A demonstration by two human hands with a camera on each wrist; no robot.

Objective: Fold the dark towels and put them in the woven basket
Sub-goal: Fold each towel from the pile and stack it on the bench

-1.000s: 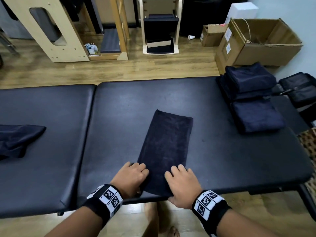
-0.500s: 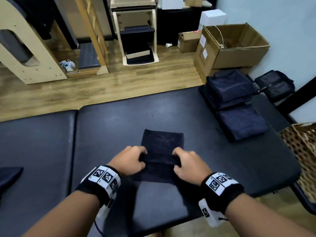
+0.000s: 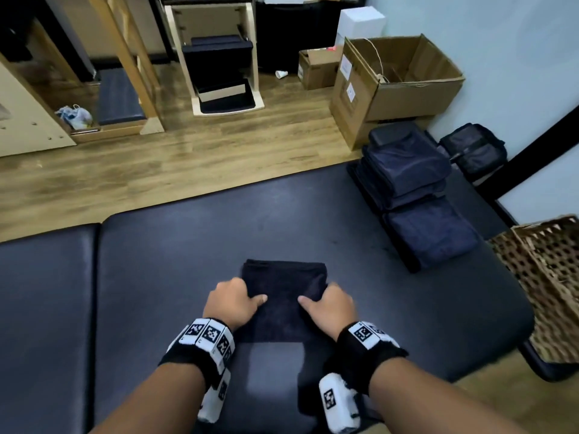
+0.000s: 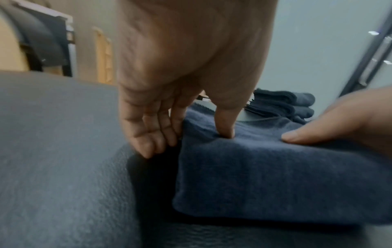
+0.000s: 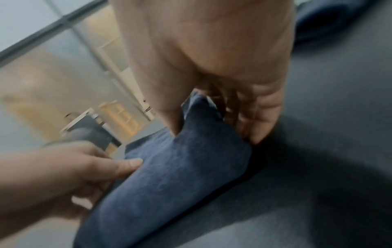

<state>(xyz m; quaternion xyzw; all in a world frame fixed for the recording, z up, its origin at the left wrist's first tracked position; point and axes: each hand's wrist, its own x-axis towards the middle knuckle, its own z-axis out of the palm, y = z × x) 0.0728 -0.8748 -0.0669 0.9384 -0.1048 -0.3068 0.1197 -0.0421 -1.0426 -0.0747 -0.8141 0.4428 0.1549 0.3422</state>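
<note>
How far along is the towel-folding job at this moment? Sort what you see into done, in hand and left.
Done: folded towels sit stacked at the padded table's far right. In hand: the left hand and right hand grip the sides of a folded dark towel, thumbs on top. Left: this towel and the stack still sit outside the woven basket; its inside is barely visible.

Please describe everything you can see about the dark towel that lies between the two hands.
The dark towel is navy, soft, terry-like cloth, folded into a compact, roughly square, thick pad. It lies flat on the black padded table, near the person's edge. The left hand grips its left side, thumb on top and fingers curled at the edge; the right hand grips the right side likewise. It sits apart from the stacked folded towels and is not yet in the woven basket.
</note>
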